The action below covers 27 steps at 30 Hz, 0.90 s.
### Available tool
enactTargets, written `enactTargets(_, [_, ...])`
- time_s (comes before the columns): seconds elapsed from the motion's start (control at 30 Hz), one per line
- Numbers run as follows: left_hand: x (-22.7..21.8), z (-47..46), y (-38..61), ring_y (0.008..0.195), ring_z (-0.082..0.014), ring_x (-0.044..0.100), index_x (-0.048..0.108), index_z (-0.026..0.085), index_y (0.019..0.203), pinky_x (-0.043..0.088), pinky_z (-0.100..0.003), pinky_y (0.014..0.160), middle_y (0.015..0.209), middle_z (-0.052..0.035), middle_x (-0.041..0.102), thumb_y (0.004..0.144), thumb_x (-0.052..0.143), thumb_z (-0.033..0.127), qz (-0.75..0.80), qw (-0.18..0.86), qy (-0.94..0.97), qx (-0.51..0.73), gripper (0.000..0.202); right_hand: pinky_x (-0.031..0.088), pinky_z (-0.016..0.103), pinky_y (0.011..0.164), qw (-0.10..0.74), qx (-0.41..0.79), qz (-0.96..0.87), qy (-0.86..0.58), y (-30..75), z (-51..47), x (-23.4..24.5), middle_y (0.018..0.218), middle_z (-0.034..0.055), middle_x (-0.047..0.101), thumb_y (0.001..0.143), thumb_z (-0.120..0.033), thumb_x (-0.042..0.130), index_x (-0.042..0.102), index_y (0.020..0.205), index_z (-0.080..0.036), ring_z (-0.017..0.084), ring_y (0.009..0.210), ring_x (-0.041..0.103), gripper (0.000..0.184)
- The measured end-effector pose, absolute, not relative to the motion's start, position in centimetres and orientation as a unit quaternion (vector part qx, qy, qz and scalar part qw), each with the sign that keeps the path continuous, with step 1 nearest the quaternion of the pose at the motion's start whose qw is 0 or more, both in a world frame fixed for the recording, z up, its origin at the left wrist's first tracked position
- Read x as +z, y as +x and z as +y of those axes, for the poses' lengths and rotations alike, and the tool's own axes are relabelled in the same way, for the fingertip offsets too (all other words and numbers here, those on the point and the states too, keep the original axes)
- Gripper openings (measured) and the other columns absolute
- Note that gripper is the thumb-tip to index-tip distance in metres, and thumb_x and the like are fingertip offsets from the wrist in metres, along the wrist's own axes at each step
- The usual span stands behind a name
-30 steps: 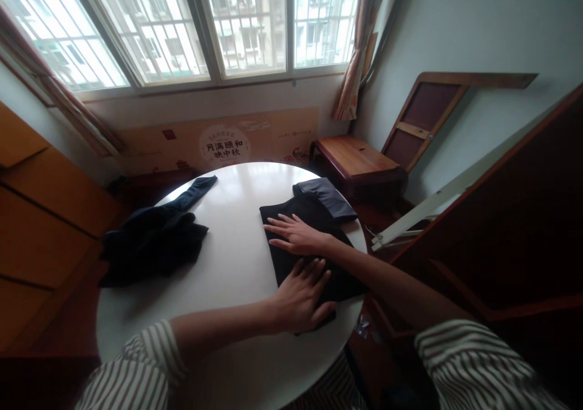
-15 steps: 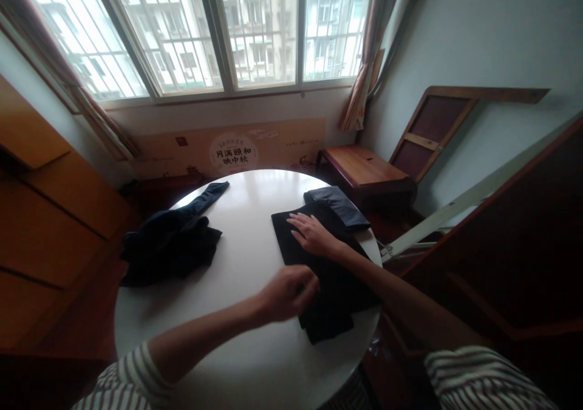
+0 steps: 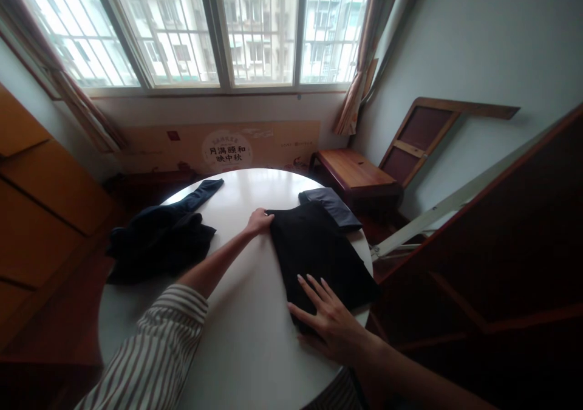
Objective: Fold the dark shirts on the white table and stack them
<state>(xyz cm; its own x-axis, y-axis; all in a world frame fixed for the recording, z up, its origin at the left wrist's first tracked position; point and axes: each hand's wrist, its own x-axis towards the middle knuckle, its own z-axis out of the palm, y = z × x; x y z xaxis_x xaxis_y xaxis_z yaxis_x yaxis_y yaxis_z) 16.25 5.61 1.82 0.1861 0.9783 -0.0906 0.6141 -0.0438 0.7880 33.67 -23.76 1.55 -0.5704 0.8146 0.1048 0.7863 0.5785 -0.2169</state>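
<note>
A black folded garment [image 3: 314, 240] lies flat on the right side of a round white table [image 3: 241, 331]; its exact kind cannot be told. At its far left corner, my left hand [image 3: 260, 220] pinches the cloth between thumb and fingers. My right hand [image 3: 330, 322] rests spread on the near end of the garment, fingers apart. Just beyond it, partly under its far edge, is a folded dark grey cloth [image 3: 330, 206].
Crumpled dark clothes [image 3: 164, 243] lie at the table's left. A low wooden stool [image 3: 355, 168] stands beyond the table at right. Orange cabinets [image 3: 40, 215] flank the left, and a dark wooden panel [image 3: 492, 264] leans in on the right.
My left hand has gone forward from above the garment to its far left corner and grips it. My right hand has slid back to the near end. The view has shifted slightly.
</note>
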Motion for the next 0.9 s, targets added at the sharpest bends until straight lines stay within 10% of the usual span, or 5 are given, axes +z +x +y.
enactTargets(0.47, [4.4, 8.6, 5.2, 0.085, -0.0208, 0.062, 0.052, 0.008, 0.121, 0.046, -0.032, 0.084, 0.089, -0.0097, 0.064, 0.091, 0.056, 0.015, 0.635, 0.124, 0.704, 0.293, 0.031, 0.025, 0.069, 0.105, 0.104, 0.114, -0.922, -0.356, 22.7, -15.6, 2.8, 0.158, 0.0258, 0.018, 0.095, -0.052, 0.049, 0.049, 0.142, -0.026, 0.048, 0.143, 0.019, 0.053])
enactTargets(0.63, [4.9, 5.3, 4.9, 0.113, -0.0290, 0.056, 0.052, 0.012, 0.126, 0.041, -0.037, 0.099, 0.120, -0.0176, 0.054, 0.087, 0.059, 0.018, 0.615, 0.065, 0.735, 0.279, 0.040, 0.043, 0.043, 0.103, 0.226, 0.249, -0.868, -0.366, 23.5, -11.2, 5.6, 0.135, 0.0165, 0.058, 0.095, -0.054, 0.049, 0.054, 0.137, -0.021, 0.029, 0.124, 0.055, 0.054])
enactTargets(0.9, [3.2, -0.9, 2.4, 0.089, -0.0276, 0.068, 0.032, 0.012, 0.145, 0.051, -0.035, 0.084, 0.085, -0.0074, 0.067, 0.082, 0.067, 0.048, 0.633, 0.255, 0.705, 0.195, 0.080, 0.048, 0.034, 0.091, 0.296, 0.259, -0.614, -0.684, 32.2, -1.4, 5.0, 0.110, 0.0172, 0.067, 0.077, -0.033, 0.073, 0.064, 0.114, -0.010, 0.028, 0.107, 0.062, 0.044])
